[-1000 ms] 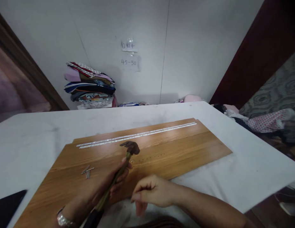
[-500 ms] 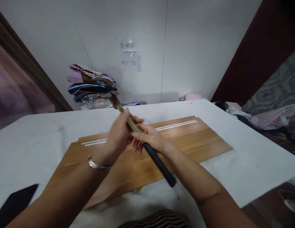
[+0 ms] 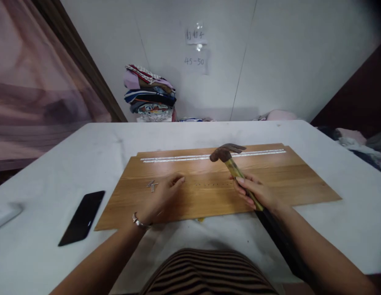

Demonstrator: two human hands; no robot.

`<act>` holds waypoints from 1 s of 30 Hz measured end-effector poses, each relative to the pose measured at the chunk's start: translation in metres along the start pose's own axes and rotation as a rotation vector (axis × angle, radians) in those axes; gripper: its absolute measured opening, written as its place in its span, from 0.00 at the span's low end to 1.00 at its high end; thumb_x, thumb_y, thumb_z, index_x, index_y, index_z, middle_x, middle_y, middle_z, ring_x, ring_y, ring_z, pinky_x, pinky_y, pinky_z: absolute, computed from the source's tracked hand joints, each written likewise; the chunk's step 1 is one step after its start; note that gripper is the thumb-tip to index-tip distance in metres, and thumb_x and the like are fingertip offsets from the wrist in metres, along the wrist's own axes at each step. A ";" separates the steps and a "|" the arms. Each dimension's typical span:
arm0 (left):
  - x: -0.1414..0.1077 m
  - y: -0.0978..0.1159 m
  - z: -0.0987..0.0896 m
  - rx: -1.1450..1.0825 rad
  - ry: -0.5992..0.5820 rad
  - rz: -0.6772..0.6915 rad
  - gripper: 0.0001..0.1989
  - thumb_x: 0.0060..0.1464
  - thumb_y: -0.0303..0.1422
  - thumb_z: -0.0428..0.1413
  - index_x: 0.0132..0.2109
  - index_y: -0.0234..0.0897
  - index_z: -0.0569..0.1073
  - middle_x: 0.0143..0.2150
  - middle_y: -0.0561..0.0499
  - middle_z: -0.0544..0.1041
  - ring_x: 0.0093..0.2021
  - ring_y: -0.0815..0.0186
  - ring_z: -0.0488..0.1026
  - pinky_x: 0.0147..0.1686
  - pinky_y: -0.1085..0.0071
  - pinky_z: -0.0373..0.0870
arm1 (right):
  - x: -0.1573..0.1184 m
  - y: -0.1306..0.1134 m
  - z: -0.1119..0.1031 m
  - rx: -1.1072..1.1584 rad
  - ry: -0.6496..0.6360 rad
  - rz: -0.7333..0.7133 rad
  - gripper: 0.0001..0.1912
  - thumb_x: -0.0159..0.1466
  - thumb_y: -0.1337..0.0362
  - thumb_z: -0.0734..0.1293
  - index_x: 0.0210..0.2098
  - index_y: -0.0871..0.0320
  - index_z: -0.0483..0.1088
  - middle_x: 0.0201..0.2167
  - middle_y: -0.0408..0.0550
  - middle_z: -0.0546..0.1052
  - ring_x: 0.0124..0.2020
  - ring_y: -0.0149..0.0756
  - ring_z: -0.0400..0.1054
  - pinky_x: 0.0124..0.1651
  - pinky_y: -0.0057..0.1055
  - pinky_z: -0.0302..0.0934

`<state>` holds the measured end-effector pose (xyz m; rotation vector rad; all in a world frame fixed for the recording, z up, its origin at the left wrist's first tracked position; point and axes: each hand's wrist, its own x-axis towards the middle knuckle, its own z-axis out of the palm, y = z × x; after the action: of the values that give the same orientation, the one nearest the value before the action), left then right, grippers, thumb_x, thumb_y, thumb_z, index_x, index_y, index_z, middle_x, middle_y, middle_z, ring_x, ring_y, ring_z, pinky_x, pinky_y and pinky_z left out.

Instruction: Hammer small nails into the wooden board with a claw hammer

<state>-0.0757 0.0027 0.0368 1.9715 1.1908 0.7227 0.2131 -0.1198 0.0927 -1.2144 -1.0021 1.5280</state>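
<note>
Right fingers (image 3: 249, 185) hold hammer (image 3: 234, 168) across board's near edge (image 3: 221, 214).

- Gripped hammer (image 3: 232, 166) in right hand (image 3: 254, 190), tilted, above board (image 3: 279, 176).
- Curled left hand (image 3: 168, 188) just beside nails (image 3: 152, 186).
- Saw two strips (image 3: 174, 159) along board's far side.
- Saw phone (image 3: 82, 217) on table (image 3: 116, 139), left of board.
- Saw clothes (image 3: 150, 98) stacked near wall (image 3: 270, 61).

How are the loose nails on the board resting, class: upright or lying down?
Lying down: the nails rest on their sides, clustered on the wooden board near the left hand.
</note>
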 end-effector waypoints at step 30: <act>-0.025 -0.023 0.031 0.253 -0.045 0.188 0.10 0.65 0.32 0.49 0.38 0.37 0.75 0.38 0.47 0.78 0.41 0.61 0.74 0.43 0.64 0.69 | -0.003 0.053 0.042 -0.128 0.088 0.184 0.27 0.54 0.38 0.70 0.27 0.55 0.61 0.17 0.33 0.66 0.08 0.20 0.50 0.10 0.21 0.47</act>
<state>-0.0742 -0.0213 -0.0024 2.3218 1.1252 0.6415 0.1630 -0.1386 0.0505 -1.4859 -0.9635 1.5541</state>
